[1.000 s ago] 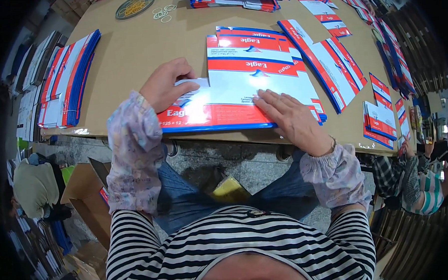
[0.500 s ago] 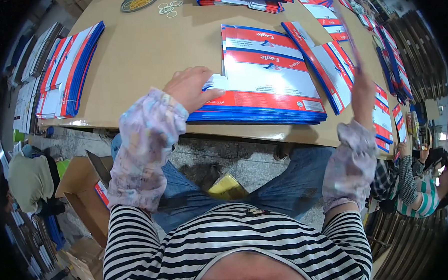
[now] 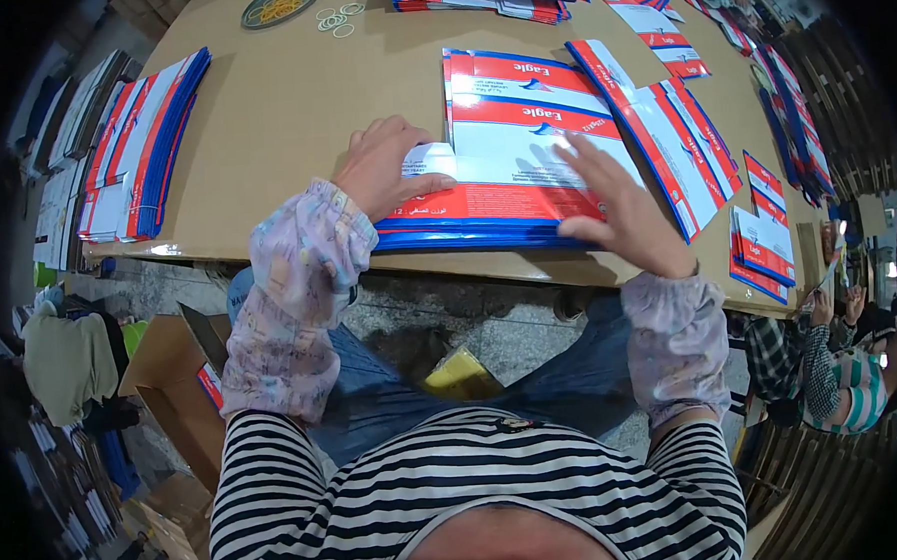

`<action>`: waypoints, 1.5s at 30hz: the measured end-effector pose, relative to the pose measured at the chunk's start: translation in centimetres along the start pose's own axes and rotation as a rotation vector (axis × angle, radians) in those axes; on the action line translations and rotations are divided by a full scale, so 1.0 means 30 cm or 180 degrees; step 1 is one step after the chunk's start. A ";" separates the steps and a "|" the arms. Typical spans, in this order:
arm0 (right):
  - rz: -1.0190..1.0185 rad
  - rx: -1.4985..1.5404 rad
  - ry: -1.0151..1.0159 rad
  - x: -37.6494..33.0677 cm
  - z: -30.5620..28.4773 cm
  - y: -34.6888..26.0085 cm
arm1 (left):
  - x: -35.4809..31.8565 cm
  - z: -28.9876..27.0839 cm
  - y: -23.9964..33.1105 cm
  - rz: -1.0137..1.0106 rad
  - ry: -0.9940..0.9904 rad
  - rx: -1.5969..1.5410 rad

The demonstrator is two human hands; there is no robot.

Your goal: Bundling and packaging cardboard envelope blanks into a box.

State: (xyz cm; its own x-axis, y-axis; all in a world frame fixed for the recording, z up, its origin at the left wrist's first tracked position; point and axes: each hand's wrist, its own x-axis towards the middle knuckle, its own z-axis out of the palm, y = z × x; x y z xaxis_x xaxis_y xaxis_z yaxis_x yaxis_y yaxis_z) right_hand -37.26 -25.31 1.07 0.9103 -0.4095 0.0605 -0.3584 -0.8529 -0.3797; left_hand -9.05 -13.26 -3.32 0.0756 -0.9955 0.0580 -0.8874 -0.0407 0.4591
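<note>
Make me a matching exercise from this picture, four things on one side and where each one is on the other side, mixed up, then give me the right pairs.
Things:
1. left hand
2. right hand
3. rubber bands
4. cardboard box

Places:
A. on the floor, below the table's near edge, on the person's left
B. loose on the table's far side, beside a round tin
C. flat on the right part of the stack of flat cartons
D. on the near left corner of that stack

Pairs: 1-D, 2-C, 3-B, 4-A
</note>
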 end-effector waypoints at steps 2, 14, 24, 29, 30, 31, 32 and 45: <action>-0.0192 -0.0163 0.0057 0.003 0.070 0.003 | 0.009 0.006 -0.001 0.0051 0.0118 -0.0124; -0.0542 -0.1116 -0.0173 -0.032 0.114 -0.082 | -0.014 -0.084 -0.051 0.0239 0.0231 -0.1167; -0.0287 -0.0002 0.1942 -0.070 -0.226 -0.172 | 0.023 -0.063 -0.172 -0.0388 0.0006 -0.2785; 0.1012 -0.1172 0.2246 -0.051 -0.211 0.129 | -0.028 0.004 0.015 0.0090 -0.0050 0.0074; 0.1106 -0.1272 0.2061 -0.049 -0.155 0.262 | -0.027 0.002 0.024 0.0057 -0.0022 0.0082; 0.1183 -0.1263 0.1794 -0.084 -0.082 0.413 | -0.014 0.005 0.030 -0.0074 -0.0170 0.0160; 0.1274 -0.1273 0.1530 -0.127 -0.007 0.547 | 0.004 0.014 0.038 -0.0184 -0.0318 0.0226; -0.0048 -0.0018 0.0241 -0.037 0.008 0.005 | 0.012 0.024 -0.001 0.0290 0.0653 -0.0374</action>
State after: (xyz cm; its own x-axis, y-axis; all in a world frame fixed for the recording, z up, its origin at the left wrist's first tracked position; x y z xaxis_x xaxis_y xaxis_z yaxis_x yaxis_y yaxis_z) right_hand -38.28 -24.89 0.72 0.8974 -0.4196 0.1361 -0.3460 -0.8609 -0.3731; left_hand -9.33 -13.69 -3.94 0.0992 -0.9557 0.2771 -0.8367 0.0707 0.5431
